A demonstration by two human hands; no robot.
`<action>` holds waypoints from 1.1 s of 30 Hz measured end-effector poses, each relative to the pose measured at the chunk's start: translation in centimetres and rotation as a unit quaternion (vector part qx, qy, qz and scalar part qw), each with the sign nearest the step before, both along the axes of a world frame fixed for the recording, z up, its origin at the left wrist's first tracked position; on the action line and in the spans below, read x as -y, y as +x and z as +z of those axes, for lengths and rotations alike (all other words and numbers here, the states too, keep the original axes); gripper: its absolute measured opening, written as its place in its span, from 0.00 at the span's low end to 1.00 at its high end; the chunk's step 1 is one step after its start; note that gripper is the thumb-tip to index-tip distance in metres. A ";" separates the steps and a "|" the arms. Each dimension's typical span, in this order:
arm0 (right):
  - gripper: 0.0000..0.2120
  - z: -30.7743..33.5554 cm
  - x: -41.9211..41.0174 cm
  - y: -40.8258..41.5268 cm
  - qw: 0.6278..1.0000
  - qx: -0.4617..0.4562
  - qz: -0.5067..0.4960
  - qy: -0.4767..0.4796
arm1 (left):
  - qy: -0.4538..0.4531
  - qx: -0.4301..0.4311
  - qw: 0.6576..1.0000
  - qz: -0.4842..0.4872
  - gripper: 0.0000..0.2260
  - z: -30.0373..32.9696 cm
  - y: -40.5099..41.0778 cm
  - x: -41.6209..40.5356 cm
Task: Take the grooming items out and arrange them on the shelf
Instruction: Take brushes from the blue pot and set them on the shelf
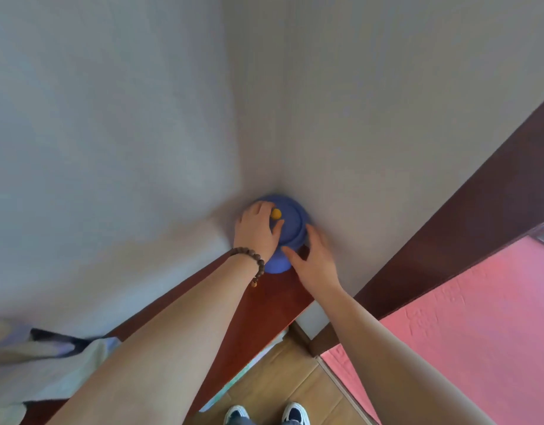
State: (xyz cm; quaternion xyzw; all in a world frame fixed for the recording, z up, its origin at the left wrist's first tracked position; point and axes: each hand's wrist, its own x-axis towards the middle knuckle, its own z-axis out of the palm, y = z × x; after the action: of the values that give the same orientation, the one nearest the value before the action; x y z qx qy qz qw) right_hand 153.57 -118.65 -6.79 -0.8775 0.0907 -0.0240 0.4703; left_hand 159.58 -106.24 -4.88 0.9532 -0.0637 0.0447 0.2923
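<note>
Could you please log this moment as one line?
left hand: on blue container lid | right hand: open beside it | container: on wooden shelf, in corner
</note>
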 end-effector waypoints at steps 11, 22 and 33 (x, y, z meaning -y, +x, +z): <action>0.28 0.0 -0.5 0.5 0.999 0.015 -0.030 0.015 | -0.095 0.065 0.993 0.025 0.07 0.2 0.0 -1.3; 0.31 0.3 -0.4 0.3 1.000 0.000 -0.022 0.011 | -0.070 0.080 0.989 0.106 0.08 -0.8 -5.0 -6.7; 0.19 3.7 -0.3 7.2 0.939 0.029 0.234 -0.250 | -0.086 0.063 0.987 0.120 0.08 -0.7 -5.1 -7.1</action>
State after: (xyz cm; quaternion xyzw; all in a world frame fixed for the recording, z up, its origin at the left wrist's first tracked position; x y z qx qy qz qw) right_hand 160.79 -118.32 -3.12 -0.9623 -0.1391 0.0395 0.2303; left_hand 154.46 -99.09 -5.57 0.9204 0.0363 0.1449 0.3612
